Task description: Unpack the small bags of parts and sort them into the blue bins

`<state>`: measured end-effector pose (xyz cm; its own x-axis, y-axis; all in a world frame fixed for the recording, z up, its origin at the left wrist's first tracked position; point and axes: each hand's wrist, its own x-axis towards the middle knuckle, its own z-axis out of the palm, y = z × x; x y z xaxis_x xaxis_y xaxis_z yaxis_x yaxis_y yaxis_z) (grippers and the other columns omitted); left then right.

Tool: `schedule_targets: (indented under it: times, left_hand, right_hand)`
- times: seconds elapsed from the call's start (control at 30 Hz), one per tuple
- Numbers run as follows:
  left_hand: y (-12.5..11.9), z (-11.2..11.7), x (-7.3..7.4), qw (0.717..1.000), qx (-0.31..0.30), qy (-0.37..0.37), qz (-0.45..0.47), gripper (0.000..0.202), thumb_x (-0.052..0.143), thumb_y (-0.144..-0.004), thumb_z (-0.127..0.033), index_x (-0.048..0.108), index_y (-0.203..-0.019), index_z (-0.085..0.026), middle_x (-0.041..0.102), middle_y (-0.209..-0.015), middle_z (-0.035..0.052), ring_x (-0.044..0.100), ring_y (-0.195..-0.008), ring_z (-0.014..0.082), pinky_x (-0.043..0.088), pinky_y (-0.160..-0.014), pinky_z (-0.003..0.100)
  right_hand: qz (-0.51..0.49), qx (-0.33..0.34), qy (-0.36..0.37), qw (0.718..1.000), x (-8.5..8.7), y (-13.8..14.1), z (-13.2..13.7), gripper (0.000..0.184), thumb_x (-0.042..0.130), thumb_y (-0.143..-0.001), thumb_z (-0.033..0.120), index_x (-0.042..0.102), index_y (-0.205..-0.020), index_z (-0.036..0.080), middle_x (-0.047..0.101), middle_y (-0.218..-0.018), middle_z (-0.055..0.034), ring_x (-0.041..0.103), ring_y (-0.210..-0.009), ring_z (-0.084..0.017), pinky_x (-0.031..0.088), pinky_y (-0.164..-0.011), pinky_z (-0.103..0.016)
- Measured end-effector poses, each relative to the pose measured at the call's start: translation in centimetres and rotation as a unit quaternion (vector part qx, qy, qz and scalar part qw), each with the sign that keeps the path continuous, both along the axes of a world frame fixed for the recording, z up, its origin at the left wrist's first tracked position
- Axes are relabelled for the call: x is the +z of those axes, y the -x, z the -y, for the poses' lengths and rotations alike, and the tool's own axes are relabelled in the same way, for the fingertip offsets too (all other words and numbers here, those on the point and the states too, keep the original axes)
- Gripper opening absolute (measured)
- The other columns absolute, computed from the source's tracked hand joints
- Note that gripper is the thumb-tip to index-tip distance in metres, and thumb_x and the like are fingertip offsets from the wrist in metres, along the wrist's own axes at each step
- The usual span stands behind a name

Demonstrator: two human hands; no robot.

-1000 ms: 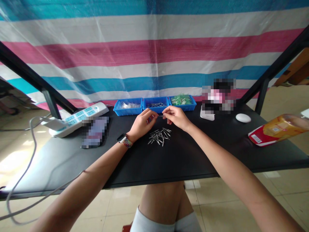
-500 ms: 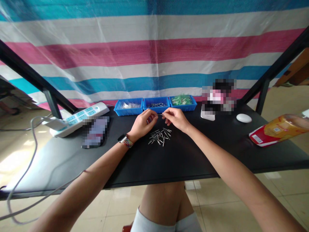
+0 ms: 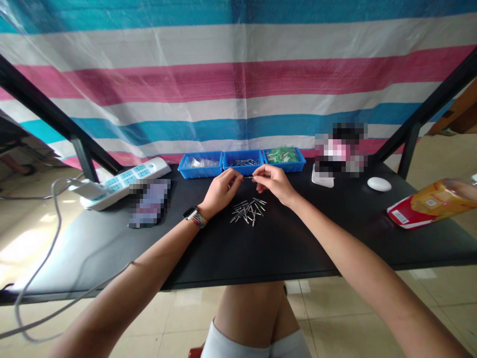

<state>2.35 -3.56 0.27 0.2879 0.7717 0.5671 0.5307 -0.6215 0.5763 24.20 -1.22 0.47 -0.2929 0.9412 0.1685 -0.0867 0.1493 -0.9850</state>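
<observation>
The left hand (image 3: 222, 191) and the right hand (image 3: 276, 184) face each other above the middle of the black table (image 3: 290, 256), each with thumb and index finger pinched on one end of a thin metal piece (image 3: 248, 177). It bridges the gap between the fingertips, though it is too small to tell whether it is a single part or two joined. Just below the hands, nearer the person, a loose pile of slim silvery pins (image 3: 248, 211) lies on the table. Behind the hands, three blue bins stand in a row: the left bin (image 3: 201, 172) holds clear pieces, the middle bin (image 3: 257, 168) more metal pins, and the right bin (image 3: 288, 167) green-and-white packets or parts. A white power strip (image 3: 159, 166) lies to the left; a white oval object (image 3: 379, 184) and a red-and-yellow container (image 3: 428, 204) are well apart to the right.
</observation>
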Motion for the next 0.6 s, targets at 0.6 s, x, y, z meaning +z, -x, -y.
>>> schedule_targets:
  times: [0.6]
  left_hand:
    - [0.3,-0.1,-0.2,1.0,-0.009,0.011,0.009,0.035,0.046,-0.114,-0.04,0.064,-0.09,-0.021,0.068,-0.082,0.004,0.064,-0.075,0.0189,0.048,-0.073,0.032]
  right_hand:
    - [0.099,-0.166,-0.13,0.972,0.3,-0.4,-2.5,0.025,0.07,-0.084,0.035,0.08,-0.1,0.018,0.077,-0.123,-0.0111,0.066,-0.054,-0.011,0.049,-0.047,-0.027]
